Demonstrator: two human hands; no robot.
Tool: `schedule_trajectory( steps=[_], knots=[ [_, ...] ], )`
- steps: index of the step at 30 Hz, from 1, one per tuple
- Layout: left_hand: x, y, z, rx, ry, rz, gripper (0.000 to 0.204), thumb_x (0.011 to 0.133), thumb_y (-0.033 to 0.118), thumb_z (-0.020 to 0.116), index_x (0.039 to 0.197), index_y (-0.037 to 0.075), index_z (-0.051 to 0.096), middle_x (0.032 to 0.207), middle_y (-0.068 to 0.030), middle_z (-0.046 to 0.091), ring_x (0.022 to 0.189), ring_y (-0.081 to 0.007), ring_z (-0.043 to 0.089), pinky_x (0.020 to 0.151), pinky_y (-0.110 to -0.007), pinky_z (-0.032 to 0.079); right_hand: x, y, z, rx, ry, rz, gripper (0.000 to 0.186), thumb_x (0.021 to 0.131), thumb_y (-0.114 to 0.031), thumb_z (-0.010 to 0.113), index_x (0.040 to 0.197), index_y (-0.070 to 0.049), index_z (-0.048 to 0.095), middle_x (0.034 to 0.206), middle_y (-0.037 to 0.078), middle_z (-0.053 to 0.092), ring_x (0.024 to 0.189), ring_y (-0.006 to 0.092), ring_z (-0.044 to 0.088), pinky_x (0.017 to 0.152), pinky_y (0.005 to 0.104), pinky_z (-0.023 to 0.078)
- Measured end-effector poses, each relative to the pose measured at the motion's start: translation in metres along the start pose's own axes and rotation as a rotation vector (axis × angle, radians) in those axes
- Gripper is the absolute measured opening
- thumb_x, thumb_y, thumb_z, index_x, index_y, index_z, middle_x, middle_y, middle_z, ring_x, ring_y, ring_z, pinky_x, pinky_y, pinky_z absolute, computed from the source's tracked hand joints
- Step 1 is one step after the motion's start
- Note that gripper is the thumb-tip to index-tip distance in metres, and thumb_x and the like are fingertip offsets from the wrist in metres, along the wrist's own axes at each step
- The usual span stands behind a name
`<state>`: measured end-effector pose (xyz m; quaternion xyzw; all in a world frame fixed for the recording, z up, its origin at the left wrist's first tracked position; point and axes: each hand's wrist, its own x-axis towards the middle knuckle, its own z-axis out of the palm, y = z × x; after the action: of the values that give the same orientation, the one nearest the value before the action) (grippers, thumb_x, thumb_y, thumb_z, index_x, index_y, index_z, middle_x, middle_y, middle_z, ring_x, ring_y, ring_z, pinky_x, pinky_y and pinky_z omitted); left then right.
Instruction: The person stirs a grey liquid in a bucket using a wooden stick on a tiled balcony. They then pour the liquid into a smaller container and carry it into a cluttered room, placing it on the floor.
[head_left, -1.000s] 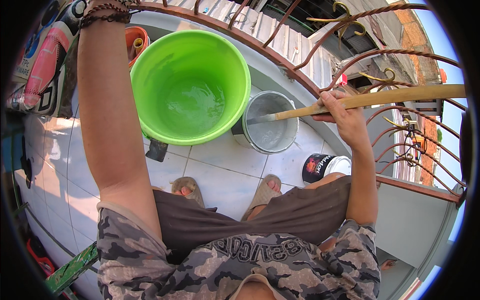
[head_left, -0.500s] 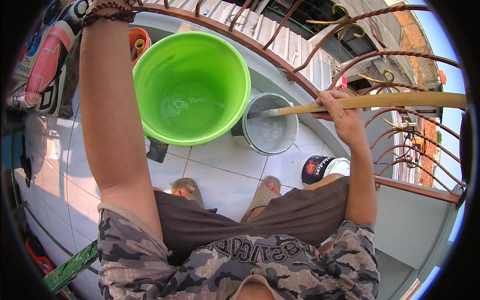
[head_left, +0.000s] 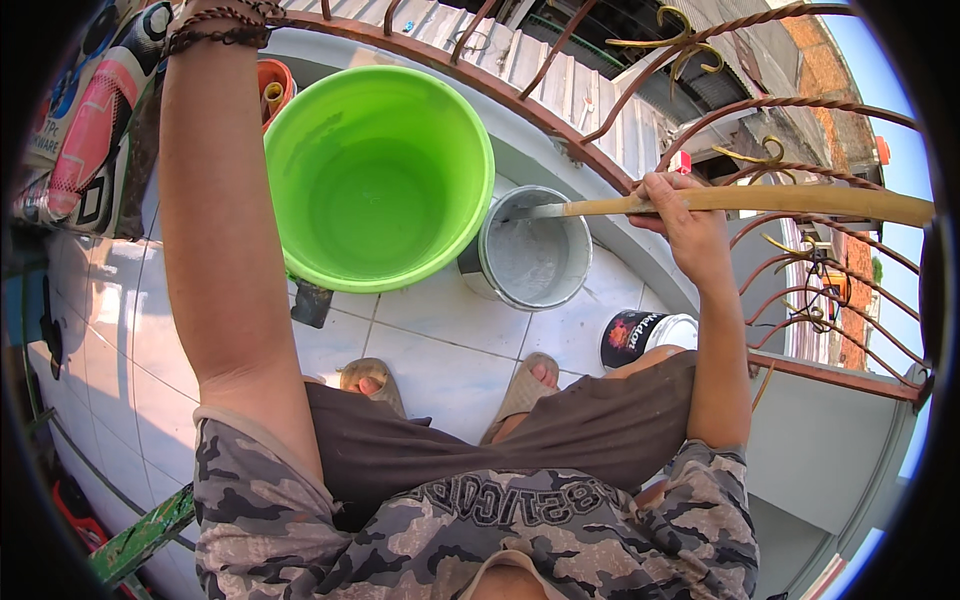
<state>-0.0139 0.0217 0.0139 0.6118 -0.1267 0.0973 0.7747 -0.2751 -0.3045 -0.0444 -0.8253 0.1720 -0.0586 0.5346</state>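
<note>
Wooden stick (head_left: pixel 740 197): its grey-coated end is dipping inside the grey pail (head_left: pixel 578 245), near the pail's left inner wall; whether the tip is touching wall or contents, cannot tell. The shaft is slanting over the pail's rim and extending well to the right of it.

Right hand (head_left: pixel 685 220): thumb and fingers are pinching the shaft just to the right of the pail. Left hand: falling outside the view, so grip cannot tell; the left forearm (head_left: pixel 225 220) is reaching forward, well to the left of the pail.

Large green tub (head_left: pixel 310 170): standing just left of the pail, wet-looking at its bottom. Orange pot (head_left: pixel 272 75): sitting farther left and beyond the pail, partly hidden. White tub with a dark label (head_left: pixel 640 340): lying to the right of the pail, nearer the person. Tiled floor (head_left: pixel 450 345): running under the pail. Reddish metal railing (head_left: pixel 590 135): curving beyond the pail.
</note>
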Motion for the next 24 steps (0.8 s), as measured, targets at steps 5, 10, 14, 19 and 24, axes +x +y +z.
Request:
schedule_trajectory(
  steps=[5,10,14,19,24],
  knots=[
    [0.005,-0.003,-0.007,-0.004,0.010,0.001,0.013,0.079,0.005,0.062,0.068,0.008,0.055,0.049,0.0019,0.044,0.035,-0.0097,0.040,0.034,-0.023,0.031,-0.008,-0.012,-0.010,-0.166,-0.110,0.193,0.027,0.096,-0.022,0.057,0.095,0.005,0.061,0.090,0.011,0.063,0.081,0.0190,0.067,0.066,0.0286,0.061],
    [-0.002,0.000,-0.008,-0.009,0.064,-0.011,0.011,0.079,0.005,0.062,0.071,0.008,0.055,0.049,0.0022,0.042,0.035,-0.0104,0.038,0.034,-0.024,0.031,-0.004,-0.007,0.009,0.041,-0.078,0.090,0.028,0.095,-0.022,0.057,0.092,0.005,0.063,0.090,0.011,0.063,0.082,0.0185,0.067,0.065,0.0277,0.061],
    [-0.004,-0.004,-0.005,-0.022,0.030,0.046,0.011,0.079,0.005,0.063,0.071,0.008,0.055,0.050,0.0019,0.043,0.035,-0.0103,0.039,0.034,-0.024,0.030,0.002,-0.009,-0.008,-0.088,0.006,0.089,0.029,0.094,-0.023,0.059,0.094,0.006,0.064,0.090,0.011,0.063,0.084,0.0173,0.065,0.067,0.0285,0.060],
    [-0.001,-0.006,-0.008,-0.042,0.031,-0.010,0.010,0.080,0.005,0.062,0.072,0.007,0.056,0.049,0.0019,0.043,0.036,-0.0104,0.040,0.034,-0.024,0.031,-0.006,-0.014,-0.003,-0.122,-0.141,0.209,0.029,0.094,-0.022,0.059,0.095,0.007,0.064,0.090,0.011,0.063,0.083,0.0177,0.066,0.067,0.0287,0.061],
    [0.002,-0.009,-0.006,-0.039,0.021,0.006,0.010,0.080,0.006,0.062,0.072,0.006,0.056,0.049,0.0024,0.043,0.036,-0.0104,0.039,0.034,-0.024,0.032,0.004,-0.002,0.007,0.029,-0.042,0.031,0.027,0.096,-0.021,0.057,0.093,0.005,0.062,0.088,0.011,0.062,0.080,0.0185,0.067,0.064,0.0284,0.061]
  ],
)
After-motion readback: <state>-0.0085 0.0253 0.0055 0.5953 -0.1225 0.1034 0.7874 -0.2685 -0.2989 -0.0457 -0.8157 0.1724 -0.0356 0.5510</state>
